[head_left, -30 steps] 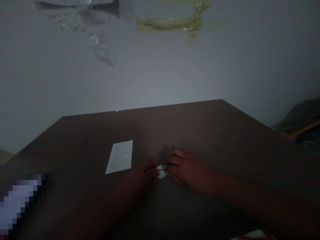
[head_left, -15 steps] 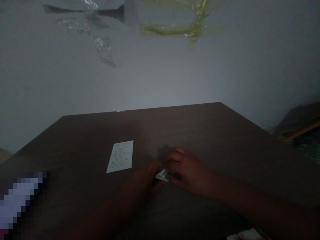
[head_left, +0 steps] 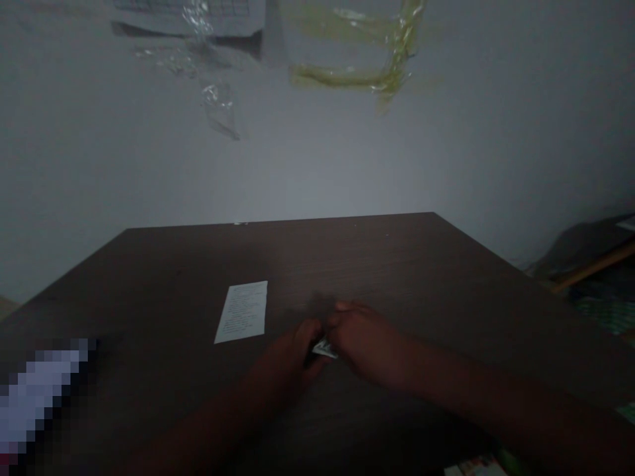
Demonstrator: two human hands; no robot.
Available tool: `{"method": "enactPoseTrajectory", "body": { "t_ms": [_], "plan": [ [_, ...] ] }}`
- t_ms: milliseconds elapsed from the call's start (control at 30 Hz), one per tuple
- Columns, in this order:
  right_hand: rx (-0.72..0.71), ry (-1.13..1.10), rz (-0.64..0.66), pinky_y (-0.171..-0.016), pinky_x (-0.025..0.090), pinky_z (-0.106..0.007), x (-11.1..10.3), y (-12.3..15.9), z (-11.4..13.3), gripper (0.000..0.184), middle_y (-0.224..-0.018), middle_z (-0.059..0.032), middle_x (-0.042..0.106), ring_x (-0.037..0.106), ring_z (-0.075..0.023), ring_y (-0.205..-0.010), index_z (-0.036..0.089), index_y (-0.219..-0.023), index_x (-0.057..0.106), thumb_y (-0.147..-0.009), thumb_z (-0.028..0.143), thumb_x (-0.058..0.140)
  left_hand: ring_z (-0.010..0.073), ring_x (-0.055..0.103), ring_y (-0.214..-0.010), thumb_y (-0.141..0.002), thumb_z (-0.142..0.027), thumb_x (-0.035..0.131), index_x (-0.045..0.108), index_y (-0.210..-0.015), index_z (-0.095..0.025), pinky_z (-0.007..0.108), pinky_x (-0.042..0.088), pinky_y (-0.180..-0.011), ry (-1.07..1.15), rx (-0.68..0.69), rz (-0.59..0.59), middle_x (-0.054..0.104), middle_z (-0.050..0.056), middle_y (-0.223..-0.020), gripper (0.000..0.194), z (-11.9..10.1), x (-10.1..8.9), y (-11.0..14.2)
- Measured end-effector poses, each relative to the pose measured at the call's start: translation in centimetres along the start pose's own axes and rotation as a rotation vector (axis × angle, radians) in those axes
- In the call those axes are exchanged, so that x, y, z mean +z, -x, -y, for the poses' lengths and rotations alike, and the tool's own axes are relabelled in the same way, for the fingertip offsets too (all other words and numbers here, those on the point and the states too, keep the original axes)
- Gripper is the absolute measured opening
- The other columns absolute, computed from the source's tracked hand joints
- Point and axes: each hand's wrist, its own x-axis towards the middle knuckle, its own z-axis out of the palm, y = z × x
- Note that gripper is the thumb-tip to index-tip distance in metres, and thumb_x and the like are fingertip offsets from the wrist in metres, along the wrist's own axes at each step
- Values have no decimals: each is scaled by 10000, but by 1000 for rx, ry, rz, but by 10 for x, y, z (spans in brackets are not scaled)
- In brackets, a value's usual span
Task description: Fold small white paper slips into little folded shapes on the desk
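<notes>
Showing between the two hands, a small folded piece of paper (head_left: 325, 349) sits low over the near middle of the table, mostly covered, with a pale, dark-marked part in sight. The left hand (head_left: 294, 354) is at its left side, thumb above and other fingers lower down, pinching the paper between them. The right hand (head_left: 366, 340) arches over its right side, fingers bent and bunched close together, their tips near the left thumb; whether they grip the paper or only press on it, I cannot tell.

Left of the hands and a little farther off, a handwritten sheet (head_left: 242, 312) lies flat, its lines too small to read. Under everything is the dark wood-grain tabletop (head_left: 397, 271), with a small white scrap (head_left: 241, 223) at its far edge. A pixelated pale object (head_left: 42, 393) with a dark edge is at the near left, and a partly visible colourful item (head_left: 477, 468) is at the bottom right.

Beyond the table, a grey wall (head_left: 317, 158) bears yellowish tape (head_left: 342, 78), clear tape (head_left: 218, 102) and a grid-marked paper (head_left: 225, 8). Green checked fabric (head_left: 602, 314) shows at the right, below a wooden bar (head_left: 590, 268).
</notes>
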Motion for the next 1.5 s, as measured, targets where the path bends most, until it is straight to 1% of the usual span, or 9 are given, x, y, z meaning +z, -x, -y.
{"method": "enactPoseTrajectory", "body": {
  "t_ms": [167,300,533,700,833,967,1100,1333,1500],
  "plan": [
    [-16,26,104,-992,516,-380,-8,-3,0,247,-891,-89,800,704,-210,-814,158,-856,791,-950,27,604,267,753,-1061,-900,-130,664,603,-1145,-242,370,600,-916,-6,31,-2,771,50,-1148,276,-1,-1,-2],
    [3,-34,83,-948,521,-374,-8,-4,-3,207,-919,-116,803,710,-230,-857,135,-875,804,-937,32,635,254,739,-1033,-908,-108,638,629,-1124,-231,362,577,-914,-20,63,2,768,45,-1123,249,-1,-3,-3],
    [69,-400,42,-859,515,-320,-6,-11,-29,155,-895,-57,772,701,-203,-886,179,-936,832,-983,127,694,230,722,-978,-886,-175,680,728,-1028,-242,340,534,-922,121,97,-20,774,12,-1030,164,10,-18,-12],
    [115,-642,-307,-901,527,-332,2,-16,-38,206,-1028,-64,747,690,-192,-980,186,-1051,799,-1022,122,605,219,721,-847,-891,-335,691,737,-1000,-245,317,540,-801,231,-72,-77,757,-10,-884,149,17,-32,-18],
    [309,-842,-542,-891,558,-377,28,-15,-38,185,-1119,-80,723,683,-210,-986,212,-1170,746,-1007,242,665,249,746,-877,-906,-436,664,734,-1073,-238,333,564,-779,275,-161,-132,774,9,-895,268,21,-36,-19],
    [409,-1181,-470,-966,569,-412,52,-20,-36,358,-1194,-79,731,701,-223,-1057,238,-1258,689,-918,295,785,266,757,-920,-913,-465,653,750,-1094,-233,352,578,-805,293,-179,-154,796,23,-947,310,22,-35,-20],
    [389,-1311,-395,-778,605,-346,61,-25,-38,282,-1043,-51,752,731,-190,-865,219,-1177,675,-926,321,754,249,736,-855,-949,-479,621,772,-1061,-222,339,562,-781,270,-180,-170,778,16,-882,318,20,-37,-20],
    [361,-1399,-333,-716,560,-293,62,-16,-38,371,-954,-9,744,692,-160,-804,217,-1102,696,-797,322,879,255,758,-917,-951,-417,636,778,-1084,-236,376,598,-859,230,-167,-209,816,32,-977,266,19,-33,-15],
    [294,-1327,-316,-741,532,-306,65,-14,-35,184,-902,-4,703,656,-160,-794,210,-967,759,-849,330,834,270,780,-1070,-951,-343,643,738,-1233,-243,433,622,-958,230,-164,-236,835,65,-1162,314,22,-25,-11]
  ]
}}
